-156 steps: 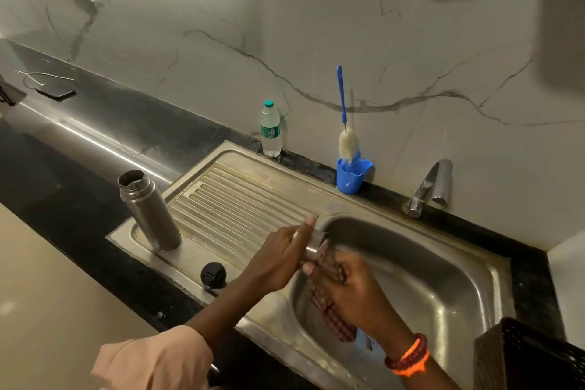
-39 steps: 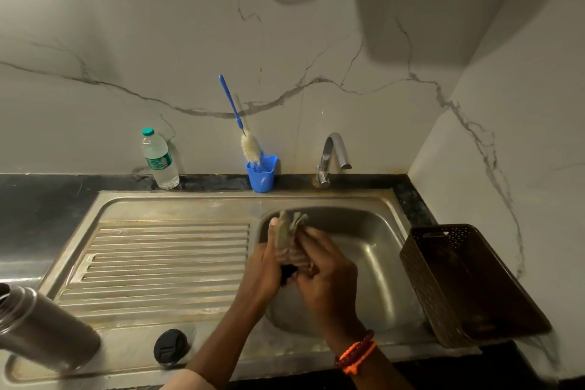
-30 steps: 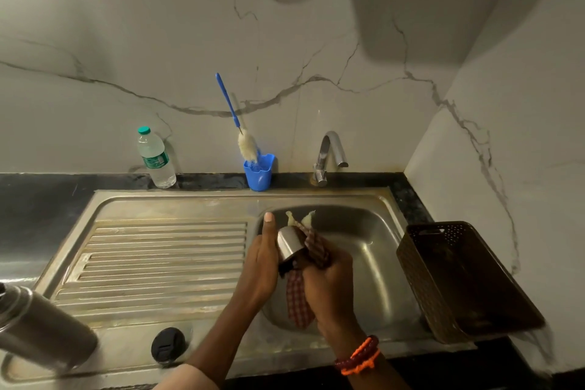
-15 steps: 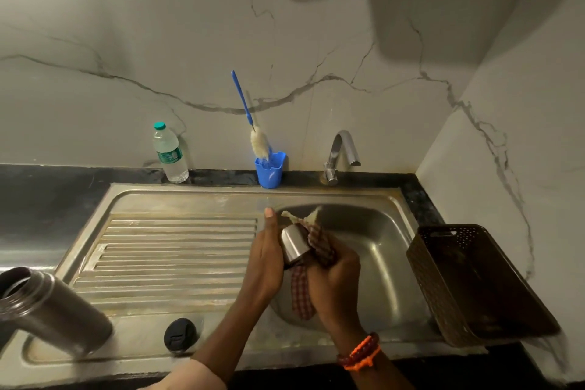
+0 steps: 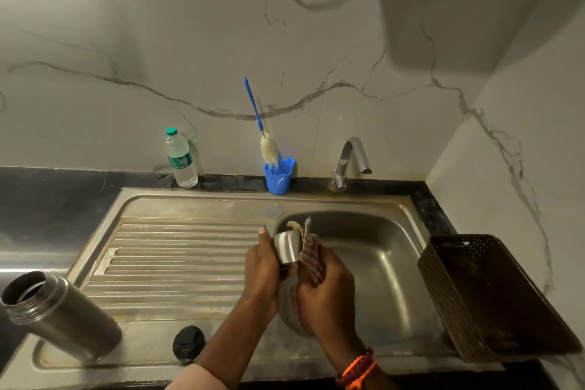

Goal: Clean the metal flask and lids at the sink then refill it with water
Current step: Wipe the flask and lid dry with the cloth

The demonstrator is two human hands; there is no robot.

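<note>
My hands work over the left rim of the sink basin (image 5: 373,250), where the basin wall drops away from the ribbed drainboard (image 5: 177,259). To my right the basin lies open down to its floor, up to the brown plastic basket (image 5: 493,297) that stands on the sink's right edge against the side wall. The tap (image 5: 349,161) stands behind the basin, well apart from my hands. My left hand (image 5: 262,272) is wrapped around the steel lid cup (image 5: 287,247), thumb stretched up along its left side, holding it tilted above the basin edge. My right hand (image 5: 326,291) grips the checked cloth (image 5: 311,259) bunched against the cup's right side, a tail of it poking up past the cup's top. The metal flask (image 5: 60,316) stands open-mouthed on the near left corner of the drainboard, well apart from both hands. The black inner lid (image 5: 188,343) lies flat on the sink's front ledge, just beside my left forearm. By the back wall a water bottle (image 5: 180,158) stands to the left, and a blue cup (image 5: 279,175) holds a bottle brush (image 5: 268,149) leaning up against the wall.
</note>
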